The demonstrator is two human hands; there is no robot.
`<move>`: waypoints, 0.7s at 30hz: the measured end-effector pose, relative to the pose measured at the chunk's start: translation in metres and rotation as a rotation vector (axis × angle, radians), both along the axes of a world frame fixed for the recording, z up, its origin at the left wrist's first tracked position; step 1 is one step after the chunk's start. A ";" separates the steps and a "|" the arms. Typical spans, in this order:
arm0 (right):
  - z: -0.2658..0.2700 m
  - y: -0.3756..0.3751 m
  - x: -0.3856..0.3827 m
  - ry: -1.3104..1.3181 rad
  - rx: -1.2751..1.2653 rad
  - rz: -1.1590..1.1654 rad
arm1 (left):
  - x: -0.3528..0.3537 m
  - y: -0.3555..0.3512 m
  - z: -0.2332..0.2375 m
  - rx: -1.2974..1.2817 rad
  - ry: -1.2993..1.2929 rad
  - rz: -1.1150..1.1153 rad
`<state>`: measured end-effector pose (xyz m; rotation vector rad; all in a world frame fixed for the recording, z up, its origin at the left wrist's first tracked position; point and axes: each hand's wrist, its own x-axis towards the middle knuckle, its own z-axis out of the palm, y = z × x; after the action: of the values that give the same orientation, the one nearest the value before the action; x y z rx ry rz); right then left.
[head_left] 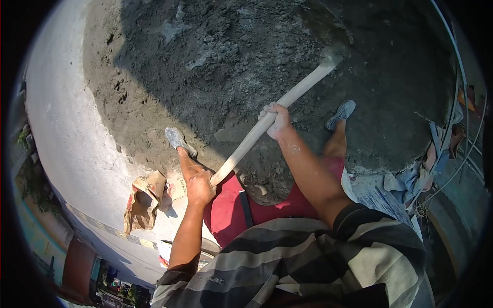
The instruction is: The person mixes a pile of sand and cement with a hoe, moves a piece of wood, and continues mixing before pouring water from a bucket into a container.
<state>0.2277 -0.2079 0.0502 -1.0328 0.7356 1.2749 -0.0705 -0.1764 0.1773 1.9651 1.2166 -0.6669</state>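
Observation:
A long, pale wooden tool handle (251,139) slants across the middle of the view, from near my left thigh up to the far right. My left hand (201,188) is closed around its near end. Farther up, my right hand (276,121), dusted with grey, wraps around the middle of the handle. The far end reaches into shadowed grey wet mix, like mortar or concrete (221,72). What kind of head the tool has cannot be made out there.
My shod feet stand apart at the mix's near edge. A torn brown paper bag (141,203) lies at left on pale concrete pavement (56,102). Crumpled sacks and cloth (429,159) lie at right, near loose cables or hoses (465,118).

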 end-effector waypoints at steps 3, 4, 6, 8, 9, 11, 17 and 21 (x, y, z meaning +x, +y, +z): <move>-0.022 0.053 0.112 -0.182 0.028 0.050 | 0.108 0.030 -0.036 0.018 -0.043 0.001; -0.030 0.070 0.143 -0.233 -0.038 0.076 | 0.133 0.031 -0.044 0.028 -0.080 0.027; -0.048 0.084 0.181 -0.251 -0.048 0.182 | 0.159 0.015 -0.046 0.039 -0.113 0.045; -0.062 0.076 0.158 -0.278 -0.147 0.303 | 0.161 0.003 -0.045 0.017 -0.089 0.087; -0.068 0.066 0.126 -0.288 -0.166 0.263 | 0.139 -0.010 -0.041 -0.022 -0.020 0.106; -0.073 0.038 0.051 -0.191 -0.176 0.213 | 0.081 -0.030 -0.026 0.001 0.049 0.046; -0.022 -0.031 -0.105 0.107 -0.063 0.106 | -0.055 -0.072 0.034 0.102 0.173 -0.120; -0.001 -0.029 -0.019 0.077 -0.025 -0.091 | 0.001 -0.051 0.008 0.103 0.130 -0.185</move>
<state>0.2086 -0.2368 0.0492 -0.9640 0.8499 1.2349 -0.0694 -0.2273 0.1856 2.1675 1.1744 -0.8520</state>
